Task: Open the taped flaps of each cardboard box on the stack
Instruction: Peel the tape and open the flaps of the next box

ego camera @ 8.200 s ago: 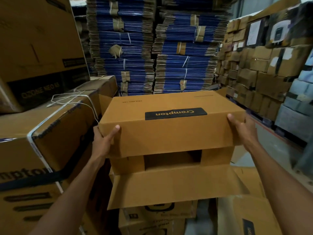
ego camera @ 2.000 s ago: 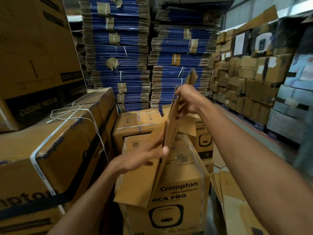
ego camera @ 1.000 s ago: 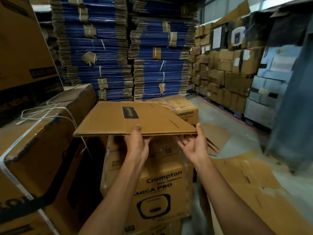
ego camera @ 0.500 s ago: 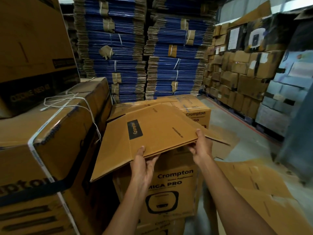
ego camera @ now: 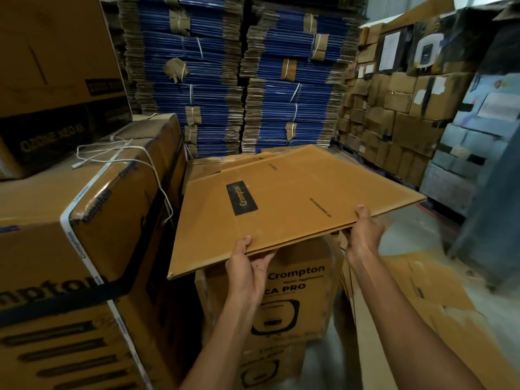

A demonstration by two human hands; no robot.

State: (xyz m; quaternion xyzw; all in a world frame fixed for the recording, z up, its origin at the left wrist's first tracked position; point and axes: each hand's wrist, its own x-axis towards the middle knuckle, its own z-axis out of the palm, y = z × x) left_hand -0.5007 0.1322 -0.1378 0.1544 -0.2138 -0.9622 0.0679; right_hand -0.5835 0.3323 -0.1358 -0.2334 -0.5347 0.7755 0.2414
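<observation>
A flattened brown Crompton carton point(ego camera: 284, 201) lies nearly level in front of me, its black label facing up. My left hand point(ego camera: 247, 266) pinches its near edge from below, thumb on top. My right hand point(ego camera: 363, 235) grips the same edge further right. Under the carton stands a stack of printed Crompton boxes point(ego camera: 292, 294), its top hidden by the flat carton. Another brown box point(ego camera: 213, 164) sits behind, partly covered.
Large strapped boxes point(ego camera: 84, 226) crowd the left, with a white cord point(ego camera: 112, 153) on top. Bundles of flat blue cartons point(ego camera: 225, 74) rise behind. A wall of boxes point(ego camera: 394, 119) lines the right. Flattened cardboard point(ego camera: 422, 299) lies on the floor at the right.
The flattened carton has levelled out from its tilt and swung to the right. Both hands keep hold of its near edge.
</observation>
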